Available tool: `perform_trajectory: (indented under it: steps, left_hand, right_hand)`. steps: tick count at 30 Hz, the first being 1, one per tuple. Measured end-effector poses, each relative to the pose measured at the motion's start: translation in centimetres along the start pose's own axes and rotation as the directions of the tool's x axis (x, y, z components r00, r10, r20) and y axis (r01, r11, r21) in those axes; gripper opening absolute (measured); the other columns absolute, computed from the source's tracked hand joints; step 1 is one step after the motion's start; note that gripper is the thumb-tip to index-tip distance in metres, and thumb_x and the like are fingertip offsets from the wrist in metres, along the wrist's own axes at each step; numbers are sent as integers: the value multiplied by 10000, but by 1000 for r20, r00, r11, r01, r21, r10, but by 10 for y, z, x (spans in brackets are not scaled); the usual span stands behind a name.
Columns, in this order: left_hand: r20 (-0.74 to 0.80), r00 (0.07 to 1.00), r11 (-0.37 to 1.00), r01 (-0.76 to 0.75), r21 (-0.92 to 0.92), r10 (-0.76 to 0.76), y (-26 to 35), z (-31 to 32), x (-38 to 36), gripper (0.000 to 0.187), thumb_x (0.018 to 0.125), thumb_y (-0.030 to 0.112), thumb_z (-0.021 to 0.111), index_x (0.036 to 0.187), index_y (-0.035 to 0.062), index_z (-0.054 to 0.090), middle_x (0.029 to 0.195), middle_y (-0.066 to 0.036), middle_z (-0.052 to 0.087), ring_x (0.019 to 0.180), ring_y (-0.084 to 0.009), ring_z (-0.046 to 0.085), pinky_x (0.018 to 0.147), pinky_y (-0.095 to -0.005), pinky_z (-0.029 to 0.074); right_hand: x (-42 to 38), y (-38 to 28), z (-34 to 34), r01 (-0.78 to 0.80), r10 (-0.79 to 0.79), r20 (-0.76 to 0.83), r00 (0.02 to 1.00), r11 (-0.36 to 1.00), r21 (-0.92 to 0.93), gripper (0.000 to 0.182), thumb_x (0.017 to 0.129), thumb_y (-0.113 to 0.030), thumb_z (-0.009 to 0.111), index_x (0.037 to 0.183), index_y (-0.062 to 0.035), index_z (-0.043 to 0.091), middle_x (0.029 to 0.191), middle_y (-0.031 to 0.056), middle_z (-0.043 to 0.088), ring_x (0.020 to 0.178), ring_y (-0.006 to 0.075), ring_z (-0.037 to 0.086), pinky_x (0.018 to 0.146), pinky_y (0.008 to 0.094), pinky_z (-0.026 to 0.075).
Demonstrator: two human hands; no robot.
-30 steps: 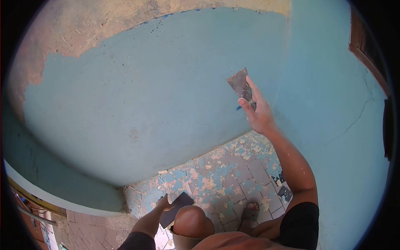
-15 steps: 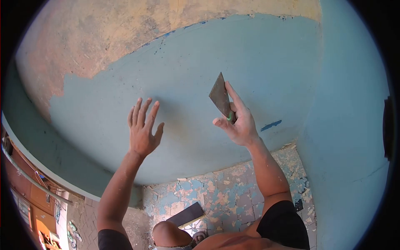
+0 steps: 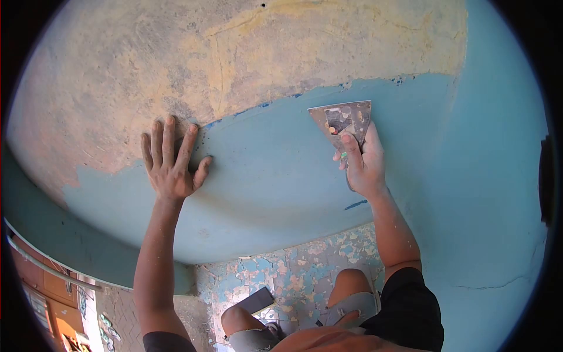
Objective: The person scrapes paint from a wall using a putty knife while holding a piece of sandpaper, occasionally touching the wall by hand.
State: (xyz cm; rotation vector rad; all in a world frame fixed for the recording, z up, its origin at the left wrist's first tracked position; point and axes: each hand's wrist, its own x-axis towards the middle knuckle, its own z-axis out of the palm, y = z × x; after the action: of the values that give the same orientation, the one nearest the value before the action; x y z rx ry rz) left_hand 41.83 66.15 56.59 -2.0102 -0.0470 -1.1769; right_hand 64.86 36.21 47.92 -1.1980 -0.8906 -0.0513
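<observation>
A wall (image 3: 275,176) is covered in its lower part with pale blue paint, and above a ragged edge a mottled patch of bare plaster (image 3: 117,88) is exposed. On the right it is met by an adjoining blue wall (image 3: 504,176), in which a thin crack (image 3: 492,286) is seen. In front of the painted area, just below the ragged edge, a scraper (image 3: 359,119) is held by the right hand (image 3: 369,170); the grip is clamped on its handle, with the thumb laid at the base of the blade, and the broad edge is pointed upward. Whether the wall is touched by the blade cannot be told. The left hand (image 3: 173,179) is spread with the fingers apart, nothing held in its grip, and appears to be rested on the wall across the border between paint and plaster. A short dark blue mark (image 3: 356,205) is seen below the right hand. The floor (image 3: 293,264) is strewn with flakes of paint, and a dark flat board (image 3: 256,300) is partly hidden behind a knee (image 3: 237,320)
</observation>
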Motion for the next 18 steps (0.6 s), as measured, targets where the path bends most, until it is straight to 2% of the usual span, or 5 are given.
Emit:
perform_trajectory:
  steps: [5,7,14,17,18]
  left_hand:
    - [18,1000,1000,-19,2,19,-3,5,-8,646,1004,592,494,1475,161,594,1615,-212,418,1525,-428,330,1253,-619,177]
    - [30,999,999,32,-11,-32,-2,6,-9,624,981,604,516,1498,262,580,1611,-168,445,1506,-392,375,1242,-621,215]
    - [16,1000,1000,22,-22,-22,-2,7,-7,623,977,580,518,1506,256,569,1608,-173,448,1524,-387,349,1264,-591,184]
    - [9,1000,999,17,-34,-17,-2,6,-7,625,978,582,510,1512,260,563,1618,-172,433,1536,-378,331,1270,-576,180]
    - [13,1000,999,17,-46,-17,-1,5,-7,625,978,582,510,1512,260,563,1618,-172,433,1536,-378,331,1270,-576,180]
  right_hand:
    - [9,-10,-1,-57,57,17,998,998,-2,392,1083,-387,564,1205,-30,458,975,68,680,669,101,638,596,272,520]
    - [16,-14,-5,-110,116,77,990,991,-79,365,1083,-367,569,1174,-31,462,889,64,681,640,109,637,597,298,527]
    - [14,-18,-4,-126,134,45,990,980,-156,385,1070,-375,589,1139,-17,463,812,108,673,633,159,647,605,335,529]
    - [0,-20,0,-148,197,152,969,946,-287,397,1060,-352,601,1180,4,476,793,177,674,658,277,681,625,401,541]
    - [-8,-17,3,-20,111,225,968,928,-372,396,1053,-332,609,1199,14,482,797,210,673,683,344,684,642,437,541]
